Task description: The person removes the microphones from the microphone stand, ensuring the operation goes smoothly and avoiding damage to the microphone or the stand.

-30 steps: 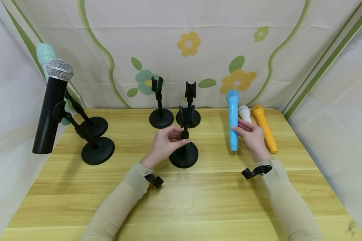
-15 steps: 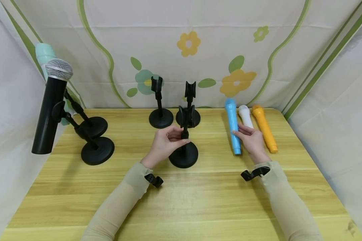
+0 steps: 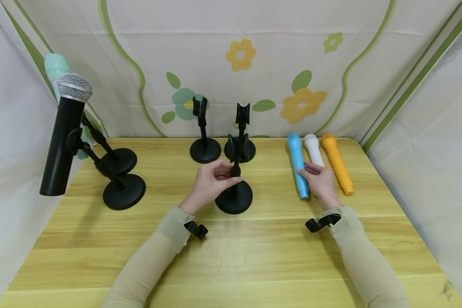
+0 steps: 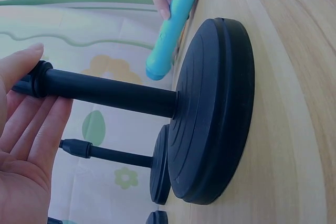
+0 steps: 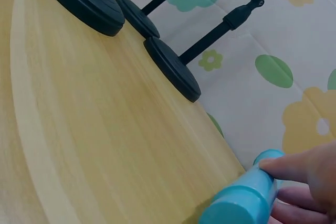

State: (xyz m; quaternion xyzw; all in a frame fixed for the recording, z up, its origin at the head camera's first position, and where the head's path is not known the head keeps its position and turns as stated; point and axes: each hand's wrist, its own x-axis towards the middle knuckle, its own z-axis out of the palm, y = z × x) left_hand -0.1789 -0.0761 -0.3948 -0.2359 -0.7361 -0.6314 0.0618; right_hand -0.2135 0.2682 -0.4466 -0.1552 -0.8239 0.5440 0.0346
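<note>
Tabletop (image 3: 269,256) spans the gap between stand and microphone: the left hand (image 3: 205,184) pinches the front black stand (image 3: 235,202) by its stem, well in from the side edges; the right hand (image 3: 322,184) grips the blue microphone (image 3: 295,149), head near the back edge, just beside the white microphone (image 3: 313,146).

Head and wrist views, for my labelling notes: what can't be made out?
Head view: lower end of the white microphone, hidden by the right hand.
Head view: much of the mint microphone, hidden behind the black microphone.
Left wrist view: one end of the blue microphone, cut off by the upper edge.
Right wrist view: top of the front stand, cut off by the upper edge.
</note>
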